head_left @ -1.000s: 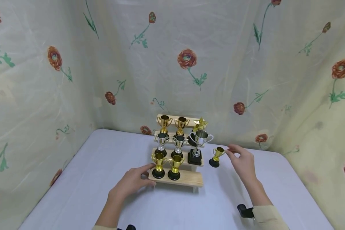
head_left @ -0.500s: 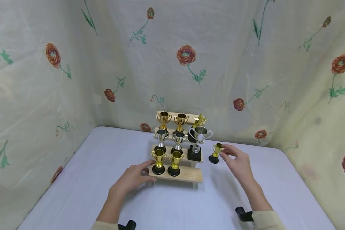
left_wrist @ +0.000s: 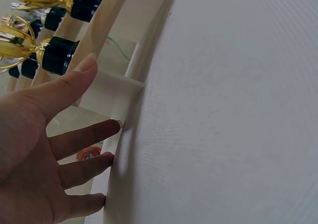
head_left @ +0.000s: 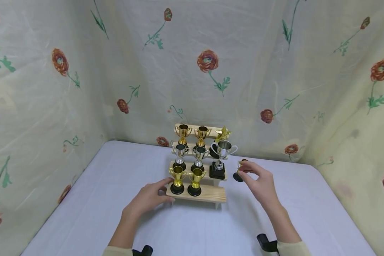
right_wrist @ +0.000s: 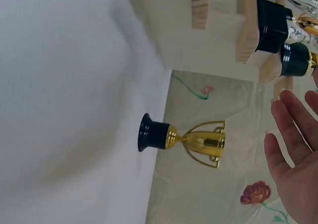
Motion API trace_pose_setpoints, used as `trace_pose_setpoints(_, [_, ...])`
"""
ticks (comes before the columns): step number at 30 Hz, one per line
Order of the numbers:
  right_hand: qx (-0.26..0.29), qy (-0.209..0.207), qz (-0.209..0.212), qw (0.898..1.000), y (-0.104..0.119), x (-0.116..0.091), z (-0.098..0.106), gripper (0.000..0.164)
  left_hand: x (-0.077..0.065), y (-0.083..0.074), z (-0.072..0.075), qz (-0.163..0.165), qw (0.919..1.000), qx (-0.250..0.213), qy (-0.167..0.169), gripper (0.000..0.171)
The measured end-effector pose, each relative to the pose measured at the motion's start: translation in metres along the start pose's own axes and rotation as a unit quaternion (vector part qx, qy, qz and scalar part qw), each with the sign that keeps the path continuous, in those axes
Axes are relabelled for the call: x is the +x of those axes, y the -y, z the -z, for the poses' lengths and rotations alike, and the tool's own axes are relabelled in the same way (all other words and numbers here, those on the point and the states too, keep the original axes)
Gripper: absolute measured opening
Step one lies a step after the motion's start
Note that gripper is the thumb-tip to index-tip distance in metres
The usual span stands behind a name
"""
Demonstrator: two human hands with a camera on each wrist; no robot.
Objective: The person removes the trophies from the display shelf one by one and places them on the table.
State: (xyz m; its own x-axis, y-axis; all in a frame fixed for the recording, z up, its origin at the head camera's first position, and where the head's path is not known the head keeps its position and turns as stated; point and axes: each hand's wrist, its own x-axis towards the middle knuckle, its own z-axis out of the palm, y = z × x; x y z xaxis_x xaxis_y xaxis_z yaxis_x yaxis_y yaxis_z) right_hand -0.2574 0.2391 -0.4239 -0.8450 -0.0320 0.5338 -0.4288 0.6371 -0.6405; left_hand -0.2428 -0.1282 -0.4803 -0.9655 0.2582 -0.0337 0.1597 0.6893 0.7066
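The left hand [head_left: 146,200], fingers spread, touches the wooden tiered stand [head_left: 213,194], while the right hand [head_left: 261,183], fingers parted and gripping nothing, hovers near 1 upright gold trophy cup [right_wrist: 201,142].

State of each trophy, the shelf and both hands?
Shelf: standing on the table
Front gold trophies: upright
Small silver trophies: upright
Large silver trophy: upright
Back gold trophies: upright, bases partly hidden
Star trophy: upright, partly hidden
Loose gold trophy: upright on the table, untouched
Left hand: spread, at the shelf's left end
Right hand: near the loose trophy, holding nothing
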Motion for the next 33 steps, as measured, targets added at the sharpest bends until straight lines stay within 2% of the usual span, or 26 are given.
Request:
trace_pose_setpoints(6, [-0.004, 0.011, -0.005, 1.0, 0.012, -0.005, -0.004, 0.029, 0.0, 0.0, -0.001, 0.001, 1.0, -0.001, 0.002, 0.07])
trace_pose_setpoints(12, [0.016, 0.014, 0.002, 1.0, 0.017, -0.008, -0.008, 0.028, 0.001, -0.003, -0.001, 0.0, 1.0, -0.001, 0.0, 0.07])
trace_pose_setpoints(25, [0.037, 0.024, -0.009, 0.999, 0.027, -0.008, -0.02, 0.028, 0.003, -0.002, 0.001, 0.022, 0.9998, 0.001, 0.005, 0.07])
trace_pose_setpoints(33, [0.064, 0.035, 0.017, 0.997, 0.037, -0.009, -0.029, 0.026, 0.002, 0.0, 0.0, 0.02, 0.9998, 0.002, 0.007, 0.07])
